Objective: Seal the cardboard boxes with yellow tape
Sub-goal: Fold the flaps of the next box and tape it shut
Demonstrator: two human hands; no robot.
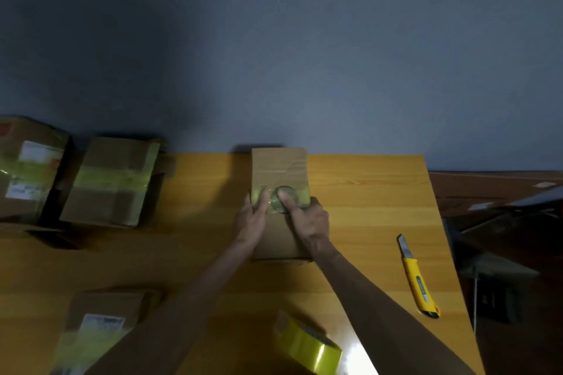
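On the counter (365, 207) a cardboard box (278, 167) stands against the wall, with a strip of yellow tape (301, 196) across its top. Both hands are on that strip. The left hand (254, 216) has its grip spread, fingers flat on the tape. The right hand (307, 219) presses one straight finger down, the rest bent at the box's right edge – whether they clasp it I cannot tell. The tape roll (307, 350) lies near the front edge, and a yellow knife (419, 277) lies to the right. Taped boxes (112, 183) sit to the left.

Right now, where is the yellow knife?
In the head view, the yellow knife lies on the table, near its right edge, right of the box being taped.
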